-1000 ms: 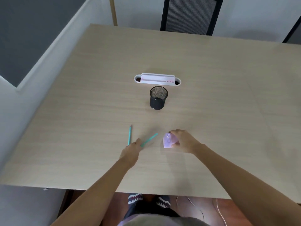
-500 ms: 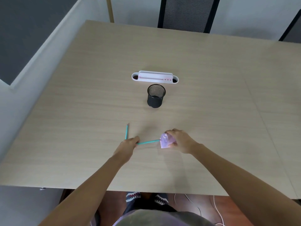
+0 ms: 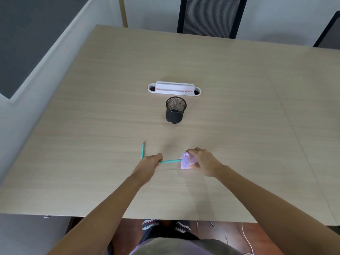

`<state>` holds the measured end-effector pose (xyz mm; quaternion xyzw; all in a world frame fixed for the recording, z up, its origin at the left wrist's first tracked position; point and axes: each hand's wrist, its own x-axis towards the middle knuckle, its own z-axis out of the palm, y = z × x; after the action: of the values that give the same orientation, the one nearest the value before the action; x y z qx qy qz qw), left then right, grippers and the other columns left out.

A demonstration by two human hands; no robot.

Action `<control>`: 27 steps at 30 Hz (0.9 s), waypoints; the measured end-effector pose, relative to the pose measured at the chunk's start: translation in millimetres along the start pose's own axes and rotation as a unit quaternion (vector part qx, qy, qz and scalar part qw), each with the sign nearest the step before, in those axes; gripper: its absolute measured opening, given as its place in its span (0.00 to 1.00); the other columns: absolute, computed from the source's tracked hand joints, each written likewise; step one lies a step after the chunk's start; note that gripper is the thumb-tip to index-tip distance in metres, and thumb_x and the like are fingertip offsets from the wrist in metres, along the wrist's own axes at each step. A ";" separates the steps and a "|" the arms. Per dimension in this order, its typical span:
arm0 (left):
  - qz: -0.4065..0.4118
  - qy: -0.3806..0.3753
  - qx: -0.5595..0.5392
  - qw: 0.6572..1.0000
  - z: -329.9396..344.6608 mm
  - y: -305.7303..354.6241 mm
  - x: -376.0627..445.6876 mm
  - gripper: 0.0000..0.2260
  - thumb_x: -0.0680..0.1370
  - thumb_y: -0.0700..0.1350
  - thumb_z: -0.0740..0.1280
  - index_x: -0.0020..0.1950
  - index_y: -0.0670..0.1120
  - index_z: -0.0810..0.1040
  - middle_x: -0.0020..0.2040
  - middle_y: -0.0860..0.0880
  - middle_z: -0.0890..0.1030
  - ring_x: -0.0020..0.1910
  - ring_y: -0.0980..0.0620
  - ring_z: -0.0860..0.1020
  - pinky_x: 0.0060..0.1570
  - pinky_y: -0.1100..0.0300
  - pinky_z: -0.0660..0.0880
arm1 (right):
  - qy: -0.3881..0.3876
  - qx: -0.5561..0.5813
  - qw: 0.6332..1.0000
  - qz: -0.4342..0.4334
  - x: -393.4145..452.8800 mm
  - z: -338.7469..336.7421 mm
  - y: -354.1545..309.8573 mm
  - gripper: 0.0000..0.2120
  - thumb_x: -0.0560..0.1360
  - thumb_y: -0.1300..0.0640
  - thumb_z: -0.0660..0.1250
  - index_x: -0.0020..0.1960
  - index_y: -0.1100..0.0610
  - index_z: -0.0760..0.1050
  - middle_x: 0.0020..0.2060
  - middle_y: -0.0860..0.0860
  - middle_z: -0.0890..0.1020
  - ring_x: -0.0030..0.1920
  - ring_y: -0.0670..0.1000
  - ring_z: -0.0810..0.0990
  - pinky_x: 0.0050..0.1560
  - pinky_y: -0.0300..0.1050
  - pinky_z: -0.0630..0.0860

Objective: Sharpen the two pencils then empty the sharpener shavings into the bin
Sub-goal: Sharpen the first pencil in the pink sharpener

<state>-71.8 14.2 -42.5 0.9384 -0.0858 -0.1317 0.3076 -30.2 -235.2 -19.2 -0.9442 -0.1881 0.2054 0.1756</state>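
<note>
Low in the middle of the frame the left hand (image 3: pixel 148 165) pinches one end of a teal pencil (image 3: pixel 169 161), fingers curled round it. That pencil lies almost level across the picture, its long axis running left to right with a slight rise toward the right, and its right end meets the side of a pale purple sharpener (image 3: pixel 187 161); whether the tip is inside cannot be told. The right hand (image 3: pixel 204 162) grips the sharpener from the right, fingers over its top, holding it down on the surface (image 3: pixel 239 126). A second pencil (image 3: pixel 142 151) lies loose just left of the left hand, partly hidden by the knuckles. Its long axis runs nearly up and down the frame, leaning a touch to the right at the top, with its darker tip pointing toward the far edge. Above the hands, around the centre of the frame, stands a black mesh bin (image 3: pixel 175 110), upright, mouth open. Just behind it lies a white holder (image 3: pixel 174 88), long axis left to right, with pinkish marks on it. At the top of the frame a dark chair (image 3: pixel 208 15) stands behind the far edge of the surface.
</note>
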 end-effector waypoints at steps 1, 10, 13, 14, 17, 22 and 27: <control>-0.003 0.003 -0.010 1.000 -0.4 0.4 2.3 0.04 0.80 0.36 0.61 0.47 0.42 0.74 0.35 0.48 0.74 0.33 0.49 0.71 0.35 0.53 0.72 | 0.001 0.001 1.000 -0.001 -0.5 0.6 -0.1 0.23 0.72 0.56 0.71 0.65 0.55 0.70 0.55 0.54 0.77 0.51 0.57 0.77 0.54 0.49 0.76; -0.036 -0.017 -0.098 0.994 8.4 -5.7 12.9 0.08 0.80 0.35 0.63 0.43 0.39 0.79 0.36 0.46 0.77 0.35 0.49 0.72 0.38 0.61 0.68 | 0.016 -0.007 1.000 -0.020 -2.6 7.9 -2.0 0.21 0.73 0.58 0.68 0.64 0.58 0.70 0.54 0.56 0.76 0.49 0.60 0.78 0.50 0.50 0.76; -0.025 -0.017 -0.100 0.995 11.5 -0.4 15.5 0.08 0.79 0.35 0.64 0.43 0.38 0.80 0.36 0.46 0.77 0.35 0.50 0.72 0.36 0.64 0.65 | 0.017 -0.020 0.999 -0.040 -0.3 8.5 -5.2 0.19 0.72 0.60 0.67 0.63 0.58 0.71 0.53 0.56 0.77 0.48 0.59 0.78 0.48 0.47 0.75; -0.021 -0.012 -0.096 0.995 11.9 2.9 17.4 0.08 0.79 0.35 0.64 0.43 0.38 0.80 0.36 0.47 0.77 0.35 0.50 0.72 0.36 0.64 0.64 | 0.022 -0.020 0.999 -0.038 -0.6 9.9 -6.1 0.19 0.72 0.60 0.67 0.63 0.58 0.71 0.53 0.56 0.76 0.48 0.59 0.78 0.48 0.48 0.75; -0.021 -0.010 -0.089 0.996 7.9 9.9 28.7 0.08 0.80 0.36 0.63 0.44 0.38 0.81 0.38 0.44 0.80 0.36 0.50 0.72 0.37 0.63 0.65 | 0.059 0.009 0.998 0.003 -7.0 17.5 -7.8 0.20 0.72 0.59 0.68 0.63 0.58 0.70 0.54 0.56 0.77 0.46 0.60 0.78 0.45 0.48 0.74; -0.047 -0.063 -0.062 0.995 0.6 10.5 31.1 0.09 0.81 0.39 0.62 0.47 0.40 0.81 0.41 0.43 0.80 0.39 0.47 0.74 0.40 0.58 0.70 | 0.024 0.020 1.000 0.003 -3.1 10.5 -8.3 0.22 0.73 0.58 0.69 0.65 0.57 0.69 0.57 0.56 0.76 0.51 0.60 0.78 0.51 0.49 0.75; -0.022 -0.100 0.130 0.986 -4.5 20.5 30.2 0.19 0.79 0.49 0.64 0.69 0.47 0.70 0.65 0.46 0.71 0.66 0.44 0.70 0.66 0.49 0.65 | 0.028 0.118 0.990 0.068 -12.7 14.4 5.4 0.38 0.68 0.68 0.68 0.74 0.61 0.56 0.70 0.58 0.64 0.67 0.57 0.67 0.62 0.38 0.65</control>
<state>-43.3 -7.0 -32.6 0.9541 -0.1119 -0.2197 0.1698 -45.9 -241.6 -29.6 -0.9328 -0.0932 0.2111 0.2770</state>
